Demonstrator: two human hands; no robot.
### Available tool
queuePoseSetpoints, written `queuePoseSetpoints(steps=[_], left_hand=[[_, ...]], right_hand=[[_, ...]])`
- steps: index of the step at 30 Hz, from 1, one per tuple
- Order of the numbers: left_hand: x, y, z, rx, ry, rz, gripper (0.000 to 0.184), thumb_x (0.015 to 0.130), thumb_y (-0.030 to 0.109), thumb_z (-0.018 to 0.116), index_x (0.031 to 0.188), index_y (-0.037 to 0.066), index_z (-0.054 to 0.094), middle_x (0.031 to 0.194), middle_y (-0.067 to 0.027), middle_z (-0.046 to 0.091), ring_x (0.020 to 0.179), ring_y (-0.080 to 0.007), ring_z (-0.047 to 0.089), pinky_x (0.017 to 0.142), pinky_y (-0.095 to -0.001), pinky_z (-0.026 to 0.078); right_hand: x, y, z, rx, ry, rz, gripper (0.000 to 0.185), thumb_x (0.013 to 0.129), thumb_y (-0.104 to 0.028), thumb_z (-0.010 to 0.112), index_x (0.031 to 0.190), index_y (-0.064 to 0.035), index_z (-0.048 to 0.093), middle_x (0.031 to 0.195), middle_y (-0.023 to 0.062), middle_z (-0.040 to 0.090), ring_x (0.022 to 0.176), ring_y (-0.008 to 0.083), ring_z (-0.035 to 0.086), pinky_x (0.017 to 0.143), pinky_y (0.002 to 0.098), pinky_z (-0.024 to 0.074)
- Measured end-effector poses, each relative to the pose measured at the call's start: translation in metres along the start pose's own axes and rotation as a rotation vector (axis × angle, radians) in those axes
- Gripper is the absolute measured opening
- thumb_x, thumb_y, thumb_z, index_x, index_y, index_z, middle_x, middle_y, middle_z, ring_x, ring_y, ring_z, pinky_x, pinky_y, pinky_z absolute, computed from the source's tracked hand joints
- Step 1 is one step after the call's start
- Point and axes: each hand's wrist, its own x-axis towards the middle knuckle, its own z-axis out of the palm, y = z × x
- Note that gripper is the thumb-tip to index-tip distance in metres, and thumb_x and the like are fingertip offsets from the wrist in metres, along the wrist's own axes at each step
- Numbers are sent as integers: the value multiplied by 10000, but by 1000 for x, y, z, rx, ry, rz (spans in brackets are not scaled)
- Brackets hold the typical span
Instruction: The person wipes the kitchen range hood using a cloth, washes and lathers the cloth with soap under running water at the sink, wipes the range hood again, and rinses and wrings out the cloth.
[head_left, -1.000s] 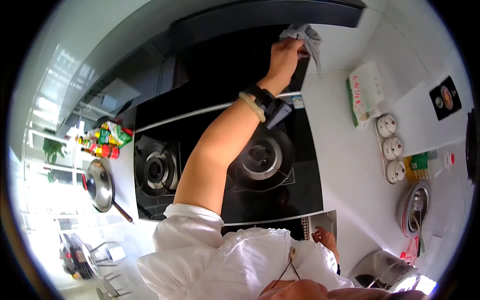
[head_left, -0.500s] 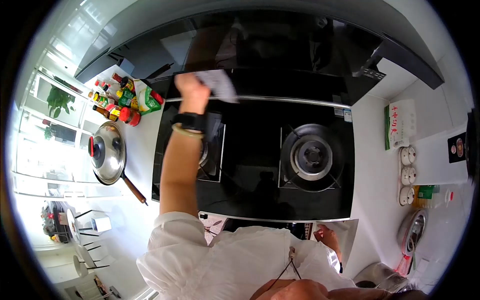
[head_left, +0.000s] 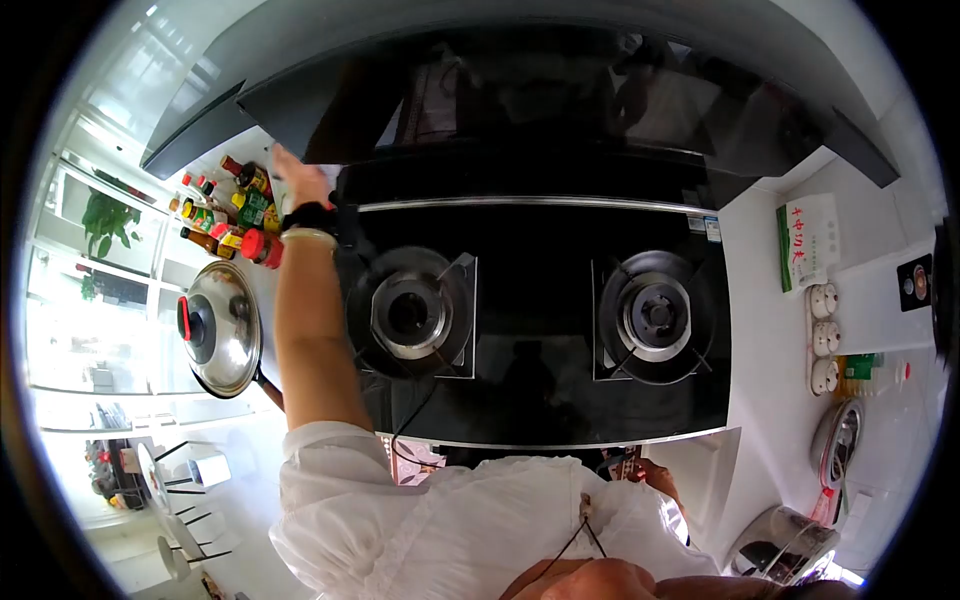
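My left hand [head_left: 300, 182], with a dark watch and a pale bangle at the wrist, reaches to the back left corner of the black gas stove [head_left: 520, 400]. A pale cloth [head_left: 331, 174] shows as a sliver beside the fingers, mostly hidden by the hand. Just left of this hand stand several sauce bottles [head_left: 255, 210] and a red-lidded jar [head_left: 262, 248]. Low at the stove's front right edge, my right hand [head_left: 657, 476] hangs near the body with curled fingers; I cannot make out what, if anything, is in them.
The stove has a left burner [head_left: 409, 312] and a right burner [head_left: 656, 315]. A range hood [head_left: 560, 110] overhangs the back. On the left counter sits a lidded wok [head_left: 225, 325]. White canisters [head_left: 824, 335], an oil bottle [head_left: 868, 370] and a metal pot [head_left: 785, 545] stand at right.
My left hand has moved left with the cloth, from behind the stove's left burner to the corner by the bottles. The left burner is now uncovered. The view has shifted slightly.
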Motion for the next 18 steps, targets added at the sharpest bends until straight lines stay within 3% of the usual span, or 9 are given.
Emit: queuePoseSetpoints(steps=[2, 5, 6, 7, 9, 12, 15, 18], left_hand=[[-29, 17, 56, -226, 39, -94, 320, 898, 212, 541, 1159, 27, 557, 1101, -106, 610, 947, -200, 593, 818, -309, 491], [-58, 32, 132, -328, 159, -427, 317, 882, 199, 590, 1141, 17, 590, 1091, -85, 622, 898, -172, 604, 780, -273, 493], [-61, 58, 147, -343, 218, -668, 281, 901, 118, 523, 1169, 64, 587, 1063, -100, 641, 918, -225, 614, 757, -330, 495], [-74, 73, 177, -511, 109, -340, 279, 911, 138, 526, 1173, 59, 578, 1066, -70, 627, 922, -184, 603, 749, -305, 490], [-88, 59, 213, -29, 98, -128, 295, 906, 147, 537, 1174, 25, 563, 1111, -88, 609, 979, -205, 581, 815, -311, 467], [-123, 118, 272, 558, 32, 51, 316, 878, 153, 571, 1140, -23, 560, 1145, -146, 593, 1037, -264, 561, 888, -337, 429], [-151, 187, 328, 336, 35, -79, 332, 906, 117, 543, 1208, -16, 516, 1208, -94, 562, 1075, -221, 519, 914, -313, 402], [-171, 144, 390, 37, 109, -43, 249, 848, 123, 587, 1044, -30, 578, 1057, -154, 612, 979, -306, 567, 863, -342, 437]], right_hand=[[2, -5, -5, -55, -25, -25, 199, 770, -158, 634, 952, -77, 623, 834, 147, 677, 771, 317, 664, 671, 403, 528], [9, 11, -10, -26, -30, -38, 212, 771, -156, 638, 965, -72, 618, 839, 149, 675, 785, 319, 662, 683, 406, 525], [13, 20, -12, 3, -25, -37, 217, 771, -157, 640, 969, -70, 616, 838, 150, 675, 788, 320, 661, 687, 407, 524], [15, 29, -16, -11, -6, -76, 258, 774, -189, 656, 999, -69, 615, 812, 134, 679, 759, 284, 666, 673, 383, 527], [14, 47, -26, -39, 33, -149, 342, 781, -253, 688, 1058, -69, 612, 762, 101, 688, 701, 212, 676, 644, 336, 532], [1, 67, -43, -42, 8, -30, 264, 765, -170, 660, 1004, -68, 615, 843, 156, 673, 792, 329, 657, 696, 420, 521], [-15, 101, -47, -34, 42, 44, 277, 770, -181, 657, 1016, -62, 614, 847, 160, 672, 795, 338, 655, 696, 425, 518], [-32, 132, -51, 13, 80, 99, 292, 777, -191, 652, 1030, -51, 618, 846, 163, 673, 794, 344, 653, 699, 425, 517]])
